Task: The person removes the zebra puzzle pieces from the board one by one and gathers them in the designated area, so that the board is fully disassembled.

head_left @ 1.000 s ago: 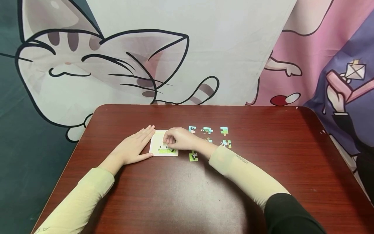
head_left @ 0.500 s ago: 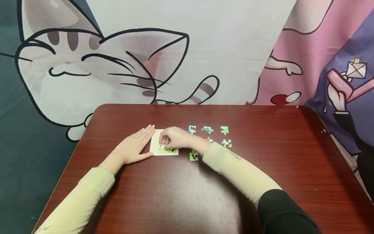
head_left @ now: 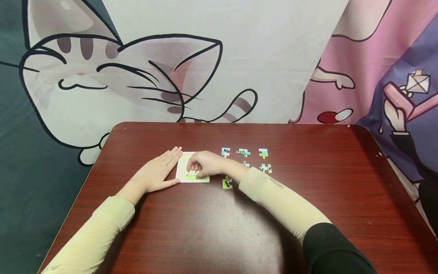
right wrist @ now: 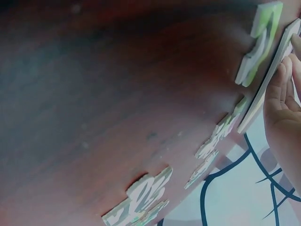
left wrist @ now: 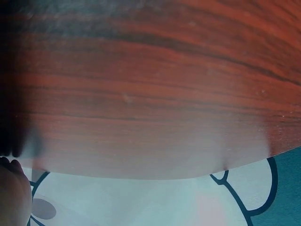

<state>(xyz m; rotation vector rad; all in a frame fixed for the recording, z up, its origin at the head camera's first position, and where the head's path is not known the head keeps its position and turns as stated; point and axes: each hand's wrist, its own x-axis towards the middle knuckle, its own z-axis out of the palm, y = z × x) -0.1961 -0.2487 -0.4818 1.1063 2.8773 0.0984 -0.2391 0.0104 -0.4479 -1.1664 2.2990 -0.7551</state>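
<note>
A small square puzzle board [head_left: 183, 160] with a white rim and pale inside lies on the table, green and white picture parts in its lower portion. My left hand [head_left: 155, 173] lies flat at its left side, fingers straight along the edge and thumb at the near corner. Over the board, my right hand [head_left: 207, 163] has its fingers curled down and its thumb below them, pinching a whitish puzzle piece [head_left: 193, 172] that is mostly covered by the fingers. From the right wrist view, the fingers [right wrist: 280, 89] reach over the raised edge of the board.
Loose puzzle pieces lie right of the board: a green-and-black piece [head_left: 227, 183] nearest, a blue one [head_left: 226, 152], a wider one [head_left: 243, 152], a blue-green one [head_left: 263, 153] and a multicoloured one [head_left: 265, 168]. Another is partly behind the right wrist. A cartoon cat cloth [head_left: 102, 87] hangs behind the brown table [head_left: 191, 228].
My right hand has shifted slightly left over the board, then a little toward the near side, its fingers still curled. The left hand and the loose pieces stay where they were.
</note>
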